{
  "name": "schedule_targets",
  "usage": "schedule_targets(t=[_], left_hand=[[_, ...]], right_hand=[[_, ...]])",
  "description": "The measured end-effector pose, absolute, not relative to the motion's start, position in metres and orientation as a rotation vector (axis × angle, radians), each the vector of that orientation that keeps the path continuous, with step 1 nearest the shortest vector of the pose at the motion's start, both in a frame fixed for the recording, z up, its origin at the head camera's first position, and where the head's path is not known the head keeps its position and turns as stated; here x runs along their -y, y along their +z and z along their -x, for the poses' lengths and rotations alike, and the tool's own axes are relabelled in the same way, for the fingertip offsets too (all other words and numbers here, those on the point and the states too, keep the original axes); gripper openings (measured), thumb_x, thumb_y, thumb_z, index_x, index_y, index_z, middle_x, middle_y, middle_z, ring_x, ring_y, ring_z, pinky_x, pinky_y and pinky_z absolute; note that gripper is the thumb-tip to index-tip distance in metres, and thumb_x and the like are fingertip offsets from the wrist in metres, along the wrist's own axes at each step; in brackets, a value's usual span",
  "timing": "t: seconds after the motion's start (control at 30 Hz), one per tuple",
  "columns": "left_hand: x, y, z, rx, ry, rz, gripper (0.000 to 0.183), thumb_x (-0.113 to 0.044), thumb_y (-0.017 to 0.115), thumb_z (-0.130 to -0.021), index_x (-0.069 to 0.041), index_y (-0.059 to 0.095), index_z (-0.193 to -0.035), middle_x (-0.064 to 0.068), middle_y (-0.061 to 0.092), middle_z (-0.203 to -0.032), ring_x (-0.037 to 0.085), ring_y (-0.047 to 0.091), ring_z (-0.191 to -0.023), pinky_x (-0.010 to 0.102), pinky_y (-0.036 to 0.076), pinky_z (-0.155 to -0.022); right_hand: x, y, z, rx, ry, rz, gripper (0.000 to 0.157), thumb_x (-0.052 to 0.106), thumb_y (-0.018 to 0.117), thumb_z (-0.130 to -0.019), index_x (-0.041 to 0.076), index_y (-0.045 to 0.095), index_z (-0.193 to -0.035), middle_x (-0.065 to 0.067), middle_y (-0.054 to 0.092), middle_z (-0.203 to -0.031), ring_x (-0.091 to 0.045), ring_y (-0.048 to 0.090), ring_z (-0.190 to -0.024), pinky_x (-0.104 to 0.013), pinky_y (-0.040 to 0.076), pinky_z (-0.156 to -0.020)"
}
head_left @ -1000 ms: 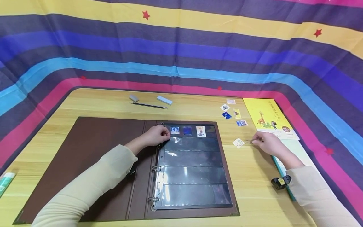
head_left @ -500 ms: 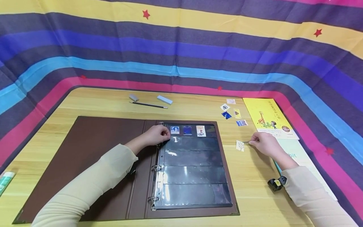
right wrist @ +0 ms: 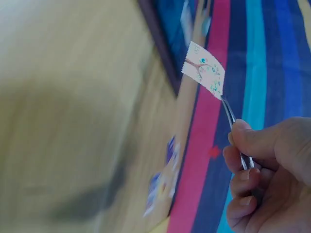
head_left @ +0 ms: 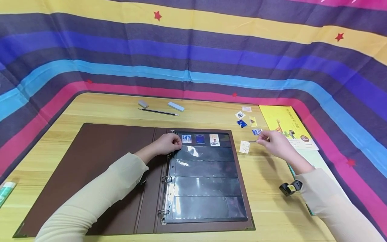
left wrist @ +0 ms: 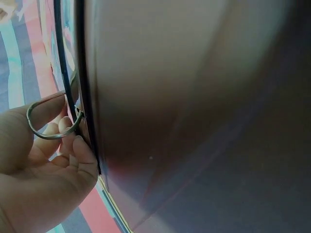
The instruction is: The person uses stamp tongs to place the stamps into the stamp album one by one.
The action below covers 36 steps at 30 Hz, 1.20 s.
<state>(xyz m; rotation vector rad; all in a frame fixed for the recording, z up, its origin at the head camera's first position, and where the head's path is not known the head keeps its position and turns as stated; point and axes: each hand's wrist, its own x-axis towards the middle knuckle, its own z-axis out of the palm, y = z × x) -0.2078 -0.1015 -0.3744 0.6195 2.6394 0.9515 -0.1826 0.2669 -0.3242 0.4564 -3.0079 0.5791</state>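
Note:
My right hand (head_left: pixel 276 144) pinches metal tweezers (right wrist: pixel 233 119) between thumb and fingers. The tweezers' tips grip one corner of a white stamp (right wrist: pixel 204 69) with a tree design, which hangs just right of the binder in the head view. A brown ring binder (head_left: pixel 112 161) lies spread on the table, its black pocket page (head_left: pixel 205 186) on the right side. Three stamps sit in the page's top row, among them a blue one (head_left: pixel 186 138). My left hand (head_left: pixel 165 144) pinches the page's upper left edge, close to a metal ring (left wrist: pixel 41 133).
Several loose stamps (head_left: pixel 242 123) lie at the back right. Beside them are a yellow booklet (head_left: pixel 284 124) and a pale green book (head_left: pixel 314 164). A pencil (head_left: pixel 160 112), an eraser (head_left: pixel 175 106) and a small grey block (head_left: pixel 143 104) lie behind the binder; a glue stick (head_left: pixel 6 191) is at far left.
My right hand has moved left and away from me, bringing the stamp in the tweezers nearer the binder. The stamp has turned more upright. My left hand has stayed at the page.

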Motion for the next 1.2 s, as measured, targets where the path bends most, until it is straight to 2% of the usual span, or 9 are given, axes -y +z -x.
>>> schedule_targets(t=[0.27, 0.63, 0.87, 1.2], left_hand=[[0.099, -0.375, 0.208, -2.615, 0.969, -0.594, 0.006, -0.008, 0.056, -0.077, -0.008, 0.054, -0.071, -0.001, 0.047, -0.063, 0.012, 0.044, -0.061, 0.027, 0.036, -0.064], [0.097, -0.376, 0.208, -2.587, 0.986, -0.541, 0.006, -0.007, 0.053, -0.079, -0.008, 0.054, -0.073, 0.001, 0.047, -0.065, 0.013, 0.044, -0.061, 0.027, 0.036, -0.063], [0.098, -0.377, 0.209, -2.597, 0.98, -0.571, 0.007, -0.008, 0.053, -0.079, -0.008, 0.054, -0.072, 0.0, 0.047, -0.065, 0.013, 0.044, -0.062, 0.027, 0.036, -0.064], [0.099, -0.374, 0.208, -2.605, 0.965, -0.554, 0.008, -0.008, 0.053, -0.079, -0.008, 0.053, -0.071, 0.0, 0.046, -0.062, 0.012, 0.044, -0.06, 0.026, 0.036, -0.063]], right_hand=[[-0.204, -0.321, 0.2, 2.942, 0.607, -0.614, 0.007, 0.013, 0.059, -0.076, 0.009, 0.055, -0.072, -0.001, 0.055, -0.069, -0.015, 0.047, -0.06, -0.03, 0.038, -0.056], [-0.124, -0.339, 0.224, 2.943, 0.624, -0.691, 0.008, 0.016, 0.059, -0.076, 0.01, 0.056, -0.073, 0.0, 0.055, -0.07, -0.012, 0.049, -0.062, -0.029, 0.039, -0.059], [-0.104, -0.353, 0.232, 2.969, 0.58, -0.677, 0.009, 0.018, 0.06, -0.075, 0.013, 0.055, -0.07, 0.003, 0.054, -0.069, -0.014, 0.048, -0.062, -0.03, 0.038, -0.058], [-0.098, -0.361, 0.22, 3.045, 0.562, -0.811, 0.009, 0.015, 0.059, -0.075, 0.015, 0.055, -0.067, 0.006, 0.053, -0.066, -0.01, 0.046, -0.058, -0.027, 0.037, -0.056]])
